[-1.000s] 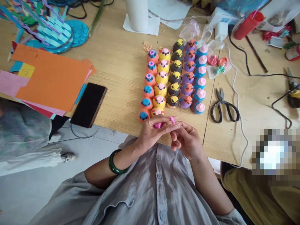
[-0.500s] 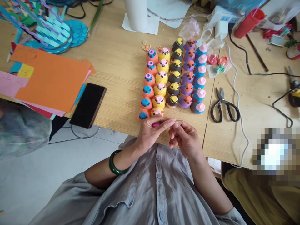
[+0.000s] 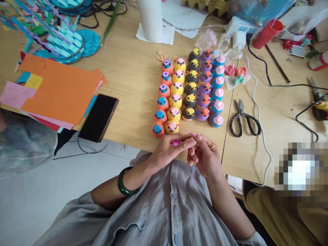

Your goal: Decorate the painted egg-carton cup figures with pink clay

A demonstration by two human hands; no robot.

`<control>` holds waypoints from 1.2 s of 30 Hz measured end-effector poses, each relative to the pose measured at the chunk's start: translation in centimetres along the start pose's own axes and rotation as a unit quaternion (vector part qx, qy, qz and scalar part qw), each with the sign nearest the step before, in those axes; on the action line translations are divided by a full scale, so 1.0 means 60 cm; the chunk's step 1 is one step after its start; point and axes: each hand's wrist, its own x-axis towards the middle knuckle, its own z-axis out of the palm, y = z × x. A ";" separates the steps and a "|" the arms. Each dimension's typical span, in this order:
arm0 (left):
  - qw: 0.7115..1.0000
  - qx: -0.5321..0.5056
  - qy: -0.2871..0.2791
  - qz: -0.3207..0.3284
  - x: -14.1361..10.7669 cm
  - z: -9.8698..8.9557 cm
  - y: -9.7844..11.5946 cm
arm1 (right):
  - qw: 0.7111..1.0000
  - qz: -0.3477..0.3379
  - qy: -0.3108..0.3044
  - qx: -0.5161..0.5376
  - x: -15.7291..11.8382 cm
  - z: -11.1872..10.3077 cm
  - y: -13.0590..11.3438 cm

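My left hand (image 3: 169, 150) is closed round a lump of magenta modelling clay (image 3: 175, 143), part of which shows between thumb and fingers. A thin pink clay strand (image 3: 192, 134) sticks up where the fingertips of both hands meet. My right hand (image 3: 208, 157) pinches at the base of that strand with thumb and index finger, its other fingers curled. Just beyond stand columns of small rounded clay figures. The orange ones (image 3: 160, 115) have blue faces, some topped with a pink ring. Beside them are yellow figures (image 3: 176, 88) with pink faces, and black figures (image 3: 191, 89) with yellow tops.
Purple figures (image 3: 204, 89) and blue ones with pink tops (image 3: 217, 94) fill the right columns. Black-handled scissors (image 3: 242, 118) lie right of them, near a white cable (image 3: 255, 89). A phone (image 3: 98, 118) and orange paper (image 3: 64, 92) lie left. Another person's sleeve (image 3: 28, 140) shows.
Both hands have come slightly nearer to my body, uncovering the nearest yellow figure. More of the pink strand now stands out above my fingertips. The view has shifted a little.
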 end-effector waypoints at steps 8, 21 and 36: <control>0.994 -0.013 0.109 -0.011 0.001 -0.002 -0.005 | 0.999 0.022 -0.007 -0.045 0.002 -0.005 0.002; 0.996 0.017 0.082 0.010 0.000 -0.006 -0.013 | 0.999 0.022 0.009 -0.027 0.007 0.003 -0.002; 0.993 0.061 0.091 0.050 0.001 -0.005 -0.008 | 0.998 0.021 -0.006 -0.057 0.002 -0.003 -0.003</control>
